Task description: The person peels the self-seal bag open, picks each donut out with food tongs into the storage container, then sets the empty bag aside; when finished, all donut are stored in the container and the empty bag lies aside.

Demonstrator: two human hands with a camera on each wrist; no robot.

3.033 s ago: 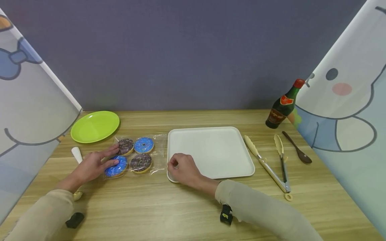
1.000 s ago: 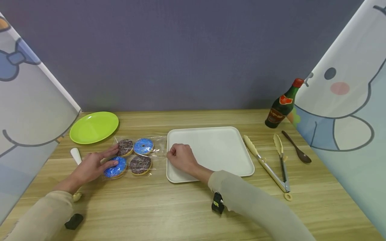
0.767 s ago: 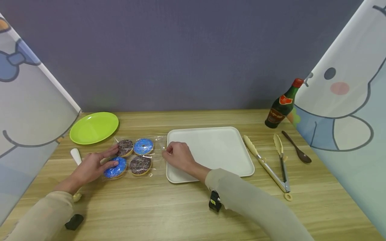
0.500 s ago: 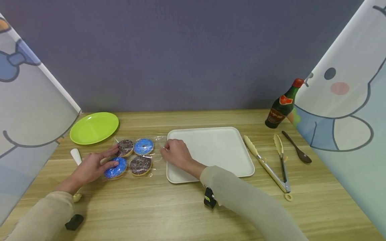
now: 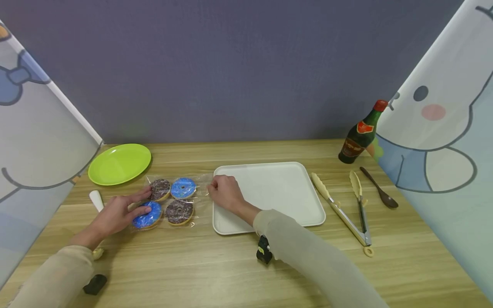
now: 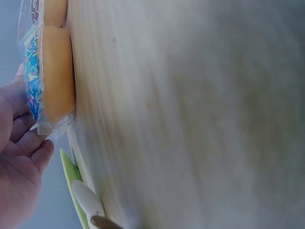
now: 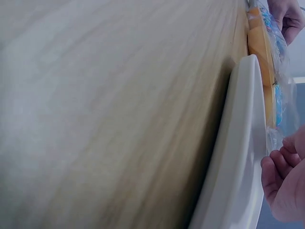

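Note:
A clear plastic bag with several ring doughnuts lies flat on the table, left of centre. Two doughnuts are blue with sprinkles, like the near-left blue doughnut; the others, such as the near-right one, are dark brown. My left hand rests on the bag's left end, thumb on the blue doughnut and fingers at the brown one behind. My right hand pinches the bag's right edge above the tray's left rim. In the right wrist view, loose film runs to the thumb and fingertips.
A white tray stands right of the bag, partly under the right hand. Cream-tipped tongs, a dark wooden spoon and a green bottle are on the right. A green plate and a white-ended utensil are at left.
My right hand has moved left and away from me, from the tray's near left side to the bag's right edge. My left hand has stayed on the bag.

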